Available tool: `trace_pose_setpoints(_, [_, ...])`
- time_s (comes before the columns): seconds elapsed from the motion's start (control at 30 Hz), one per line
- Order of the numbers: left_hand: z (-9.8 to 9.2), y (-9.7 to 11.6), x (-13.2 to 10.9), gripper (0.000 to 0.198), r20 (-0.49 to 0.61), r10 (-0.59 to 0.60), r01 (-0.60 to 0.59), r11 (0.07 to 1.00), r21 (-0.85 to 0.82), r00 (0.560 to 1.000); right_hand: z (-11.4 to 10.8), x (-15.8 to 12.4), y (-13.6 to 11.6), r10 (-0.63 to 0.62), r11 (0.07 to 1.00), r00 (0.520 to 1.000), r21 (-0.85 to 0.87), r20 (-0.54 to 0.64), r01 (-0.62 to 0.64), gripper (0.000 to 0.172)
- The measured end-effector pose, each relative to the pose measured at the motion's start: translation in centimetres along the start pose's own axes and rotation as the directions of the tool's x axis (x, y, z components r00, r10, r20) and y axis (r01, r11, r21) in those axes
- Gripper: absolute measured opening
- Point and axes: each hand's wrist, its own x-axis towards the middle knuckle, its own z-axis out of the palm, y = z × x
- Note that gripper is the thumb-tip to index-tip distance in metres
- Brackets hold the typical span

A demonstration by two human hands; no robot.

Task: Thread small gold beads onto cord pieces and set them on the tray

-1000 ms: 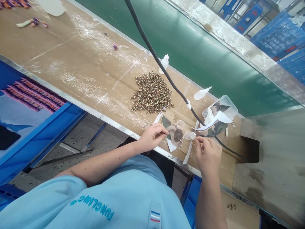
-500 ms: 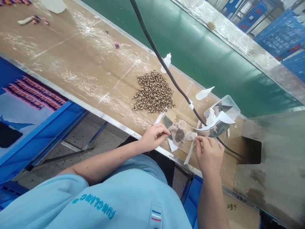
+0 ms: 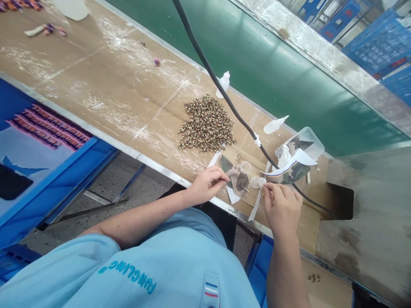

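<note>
Your right hand point(image 3: 282, 208) grip is closed on small speckled beads point(image 3: 266, 193); your left hand point(image 3: 208, 185) pinches shut beside a camouflage fabric scrap point(image 3: 238, 182).

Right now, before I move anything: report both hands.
Left hand: closed in a pinch; whatever it holds is too small to tell.
Right hand: closed, pinching small speckled beads.

Camouflage-patterned fabric point(image 3: 236, 179) in brown and olive, beside leopard-spotted beads point(image 3: 207, 123).

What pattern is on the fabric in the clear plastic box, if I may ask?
Green-brown camouflage fabric, best seen in the head view.
</note>
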Motion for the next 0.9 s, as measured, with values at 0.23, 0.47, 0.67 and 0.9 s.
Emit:
trace_pose_setpoints(0.23, [0.0, 0.1, 0.0, 0.017, -0.022, 0.022, -0.022, 1.0, -0.013, 1.0, -0.2, 0.1, -0.3, -0.003, 1.0, 0.999, -0.001, -0.047, 0.003, 0.02])
trace_pose_setpoints(0.47, [-0.5, 0.5, 0.2, 0.013, 0.001, -0.069, 0.069, 0.993, -0.092, 0.998, -0.1, -0.6, -0.5, 0.203, 0.964, 0.978, 0.18, -0.036, -0.194, 0.024])
trace_pose_setpoints(0.67, [-0.6, 2.1, 0.4, 0.019, 0.0, -0.305, 0.299, 0.932, -0.206, 0.952, -0.1, -1.4, -1.6, 0.354, 0.871, 0.935, 0.359, 0.019, -0.337, 0.017])
trace_pose_setpoints(0.9, [1.5, 3.2, 0.6, 0.041, 0.166, -0.559, 0.574, 0.717, -0.395, 0.812, 0.1, -1.9, -2.6, 0.46, 0.719, 0.888, 0.58, 0.018, -0.384, 0.015])
